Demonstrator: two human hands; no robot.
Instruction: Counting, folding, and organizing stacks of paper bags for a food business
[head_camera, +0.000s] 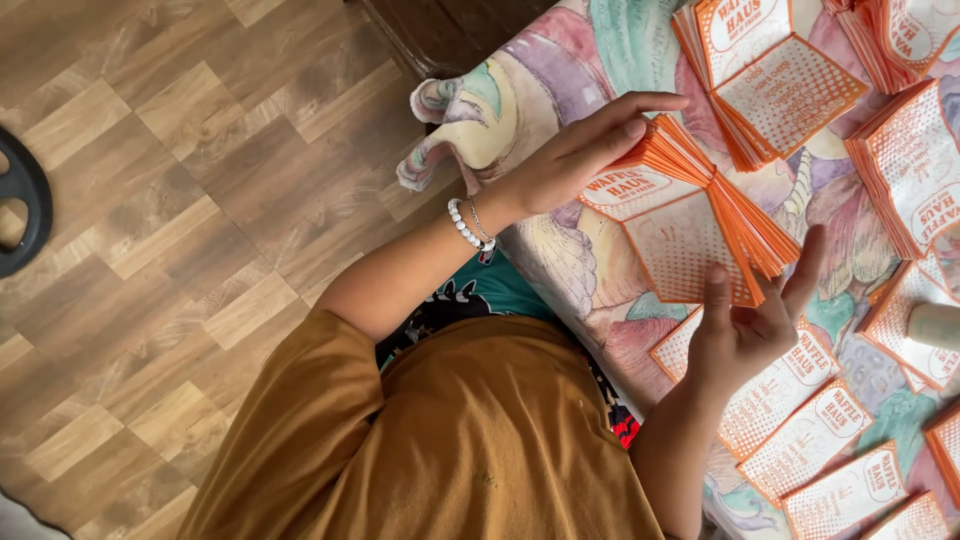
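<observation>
The left hand (585, 150) lies curved over the top edge of a thick fanned stack of orange-and-white printed paper sleeves (700, 215), fingers extended and only loosely closed on it, while the right hand (745, 325) presses up from below, thumb and fingers half open against the stack's lower corner. The stack is pinched in at its middle and splays at both ends, held just above the surface (560, 80), which is covered in a pastel patterned cloth. Because neither hand wraps the bundle fully, the likeliest slip is the outer sleeves sliding off the splayed ends and scattering; a tighter squeeze could instead crease the thin paper. Loose flat sleeves (810, 440) lie just beside the right hand, and further folded stacks (770, 75) sit near the far edge, so a spill could mix with them. A beaded white bracelet (465, 225) on the left wrist could catch an edge.
</observation>
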